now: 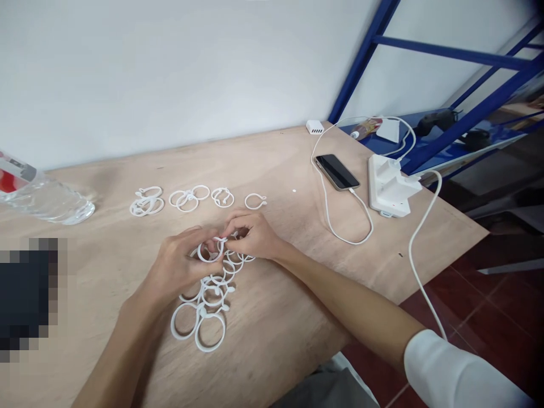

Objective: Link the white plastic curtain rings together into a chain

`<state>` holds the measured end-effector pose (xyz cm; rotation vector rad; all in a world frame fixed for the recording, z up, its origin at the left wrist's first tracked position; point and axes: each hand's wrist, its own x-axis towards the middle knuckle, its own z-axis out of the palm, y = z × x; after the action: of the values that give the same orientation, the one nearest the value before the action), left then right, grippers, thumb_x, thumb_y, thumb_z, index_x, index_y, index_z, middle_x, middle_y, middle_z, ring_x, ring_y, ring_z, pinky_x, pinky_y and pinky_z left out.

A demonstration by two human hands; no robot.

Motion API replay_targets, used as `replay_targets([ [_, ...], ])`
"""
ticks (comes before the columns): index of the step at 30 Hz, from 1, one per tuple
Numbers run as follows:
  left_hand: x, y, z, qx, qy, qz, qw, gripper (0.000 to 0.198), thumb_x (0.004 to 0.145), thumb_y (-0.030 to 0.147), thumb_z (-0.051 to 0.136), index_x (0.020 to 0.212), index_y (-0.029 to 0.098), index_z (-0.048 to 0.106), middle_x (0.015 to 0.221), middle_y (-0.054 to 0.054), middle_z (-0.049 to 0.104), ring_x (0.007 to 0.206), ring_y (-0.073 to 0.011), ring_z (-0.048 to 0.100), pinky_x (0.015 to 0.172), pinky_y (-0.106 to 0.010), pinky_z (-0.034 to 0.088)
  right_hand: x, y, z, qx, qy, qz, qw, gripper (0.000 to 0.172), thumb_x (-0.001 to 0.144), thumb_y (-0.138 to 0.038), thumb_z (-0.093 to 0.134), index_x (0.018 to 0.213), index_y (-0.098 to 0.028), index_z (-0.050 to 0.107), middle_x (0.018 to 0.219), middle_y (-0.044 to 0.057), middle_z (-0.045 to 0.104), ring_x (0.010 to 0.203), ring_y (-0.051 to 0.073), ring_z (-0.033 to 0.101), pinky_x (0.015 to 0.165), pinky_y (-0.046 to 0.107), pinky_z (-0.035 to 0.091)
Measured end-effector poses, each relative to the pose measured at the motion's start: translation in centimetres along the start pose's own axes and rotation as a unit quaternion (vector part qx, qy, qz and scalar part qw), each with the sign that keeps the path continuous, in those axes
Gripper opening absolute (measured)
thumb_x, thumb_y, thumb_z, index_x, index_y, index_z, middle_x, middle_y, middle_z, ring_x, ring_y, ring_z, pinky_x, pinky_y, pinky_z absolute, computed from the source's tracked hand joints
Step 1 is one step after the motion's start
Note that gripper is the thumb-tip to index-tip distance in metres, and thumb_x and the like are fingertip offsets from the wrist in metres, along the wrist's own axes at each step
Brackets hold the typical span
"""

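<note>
My left hand (pixel 178 258) grips a white plastic ring (pixel 199 253) between thumb and fingers, held just above the table. The fingertips of my right hand (pixel 255 235) pinch the same ring at its small knobbed ends, and part of it is hidden by the fingers. Under and in front of both hands lies a heap of similar white rings (pixel 211 347), some overlapping. Beyond the hands, a row of rings sits in small groups: a stacked group (pixel 147 214) at the left, overlapping rings (pixel 201 187), another small group (pixel 223 204), and a single ring (pixel 246 203) nearest my right hand.
A clear bottle (pixel 55 198) lies at the left on the wooden table (pixel 297 323). A dark pixelated patch covers the left edge. To the right are a phone (pixel 338 171) on a white cable, a power strip (pixel 389 190) and a small white charger (pixel 315 127). Blue metal framing (pixel 450 52) stands behind.
</note>
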<state>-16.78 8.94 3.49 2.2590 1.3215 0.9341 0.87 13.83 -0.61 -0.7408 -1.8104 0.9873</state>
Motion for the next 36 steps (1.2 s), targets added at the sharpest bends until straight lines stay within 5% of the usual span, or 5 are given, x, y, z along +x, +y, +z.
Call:
replay_targets([
  [11, 0.4, 0.3, -0.7, 0.002, -0.055, -0.065, 0.996, 0.016, 0.068, 0.028, 0.067, 0.083, 0.023, 0.068, 0.066, 0.003, 0.061, 0.057, -0.0116, 0.055, 0.054, -0.022, 0.046, 0.4, 0.4, 0.0, 0.027, -0.018, -0.020, 0.999, 0.012, 0.064, -0.004, 0.064, 0.063, -0.016, 0.067, 0.068, -0.001, 0.060, 0.062, 0.009, 0.052, 0.058, 0.020, 0.041],
  [16, 1.8, -0.4, -2.3, 0.024, -0.079, -0.097, 0.992, 0.041, 0.063, 0.055, 0.073, 0.093, 0.027, 0.071, 0.095, -0.004, 0.071, 0.082, -0.0220, 0.064, 0.069, -0.031, 0.052, 0.4, 0.3, 0.2, -0.034, -0.007, -0.059, 0.998, 0.017, 0.062, -0.001, 0.063, 0.065, -0.017, 0.069, 0.073, 0.000, 0.065, 0.071, 0.012, 0.059, 0.073, 0.025, 0.047],
  [19, 3.5, -1.2, -2.2, 0.048, -0.047, -0.133, 0.989, 0.047, 0.076, 0.062, 0.057, 0.103, 0.026, 0.070, 0.100, -0.006, 0.070, 0.085, -0.0221, 0.063, 0.072, -0.033, 0.050, 0.4, 0.5, 0.3, -0.070, -0.026, -0.087, 0.993, 0.023, 0.063, 0.001, 0.062, 0.066, -0.020, 0.071, 0.077, 0.000, 0.067, 0.079, 0.014, 0.060, 0.084, 0.028, 0.047],
  [27, 7.2, -3.1, 1.6, 0.168, -0.094, -0.125, 0.973, 0.038, 0.081, 0.042, 0.047, 0.108, 0.022, 0.066, 0.085, -0.006, 0.062, 0.075, -0.0209, 0.059, 0.070, -0.032, 0.044, 0.6, 0.7, 0.3, -0.071, 0.023, -0.038, 0.997, 0.028, 0.066, 0.002, 0.059, 0.072, -0.021, 0.073, 0.082, 0.002, 0.071, 0.085, 0.015, 0.062, 0.088, 0.031, 0.048],
  [36, 6.4, -2.9, 1.8, 0.208, -0.090, -0.125, 0.966, 0.028, 0.082, 0.038, 0.044, 0.094, 0.022, 0.064, 0.093, -0.009, 0.061, 0.077, -0.0226, 0.059, 0.069, -0.033, 0.043, 0.7, 0.5, 0.3, -0.040, 0.053, -0.022, 0.998, 0.028, 0.065, 0.003, 0.057, 0.073, -0.019, 0.072, 0.082, 0.002, 0.073, 0.090, 0.016, 0.064, 0.090, 0.030, 0.048],
])
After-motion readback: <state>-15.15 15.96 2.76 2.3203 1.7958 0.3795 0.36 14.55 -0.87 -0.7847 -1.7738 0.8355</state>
